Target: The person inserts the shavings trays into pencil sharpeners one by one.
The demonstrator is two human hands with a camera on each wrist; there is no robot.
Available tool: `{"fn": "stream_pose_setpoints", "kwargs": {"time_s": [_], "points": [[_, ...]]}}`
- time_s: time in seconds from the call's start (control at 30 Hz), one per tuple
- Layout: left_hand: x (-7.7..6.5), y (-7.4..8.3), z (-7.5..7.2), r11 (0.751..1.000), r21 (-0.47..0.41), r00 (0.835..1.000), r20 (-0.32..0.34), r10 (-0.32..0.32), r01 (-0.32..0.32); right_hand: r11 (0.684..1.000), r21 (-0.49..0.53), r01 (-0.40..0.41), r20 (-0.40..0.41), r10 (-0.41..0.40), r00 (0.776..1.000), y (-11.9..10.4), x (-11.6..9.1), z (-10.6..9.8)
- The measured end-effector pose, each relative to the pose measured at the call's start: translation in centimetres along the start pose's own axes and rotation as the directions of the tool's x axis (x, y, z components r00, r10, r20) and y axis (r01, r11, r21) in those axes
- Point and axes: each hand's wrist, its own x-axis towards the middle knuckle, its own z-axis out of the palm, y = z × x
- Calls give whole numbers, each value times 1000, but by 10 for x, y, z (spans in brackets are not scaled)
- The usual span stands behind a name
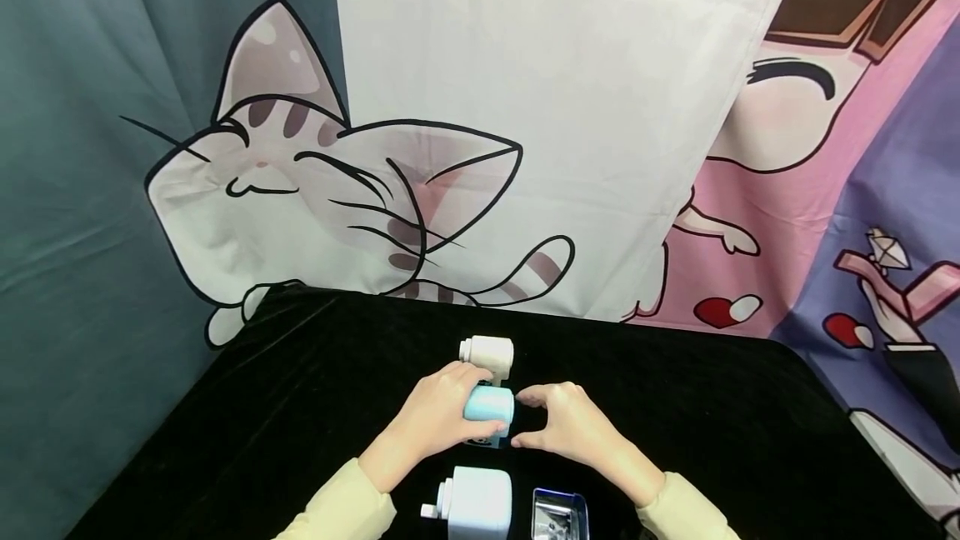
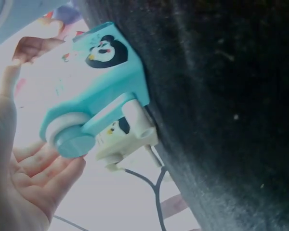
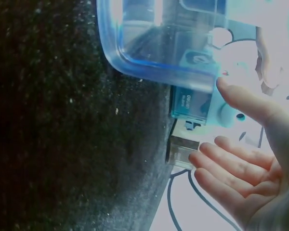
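Note:
A light blue crank pencil sharpener (image 1: pixel 489 403) with a penguin-like print stands on the black cloth. My left hand (image 1: pixel 442 408) holds it from the left, thumb on the near side and fingers on the far side. In the left wrist view, the crank (image 2: pixel 108 115) of this sharpener points toward the palm side. Close to its right end is my right hand (image 1: pixel 573 425), thumb and fingers parted with nothing between them. Its clear drawer (image 3: pixel 190 103) shows in the right wrist view. Just behind stands a cream pencil sharpener (image 1: pixel 491 352), partly covered by my left fingers in the head view.
A larger pale blue sharpener (image 1: pixel 482 500) stands at the near edge, its crank to the left. Right of it lies a clear, blue-rimmed drawer (image 1: pixel 561 497). Black cloth (image 1: pixel 337 373) covers the table; printed curtains (image 1: pixel 600 107) hang behind.

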Motion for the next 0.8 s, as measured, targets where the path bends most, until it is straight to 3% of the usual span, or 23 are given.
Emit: {"fn": "stream_pose_setpoints", "kwargs": {"time_s": [0.33, 0.6, 0.8], "points": [[-1, 5, -17, 998, 38, 995, -91, 51, -48, 1000, -17, 0, -11, 0, 1000, -3, -7, -8], [-15, 13, -24, 998, -2, 993, -99, 57, -57, 999, -36, 12, -45, -14, 999, -9, -13, -14], [-23, 19, -30, 998, 17, 992, -108, 63, -62, 999, -49, 13, -59, -16, 998, -14, -21, -19]]}}
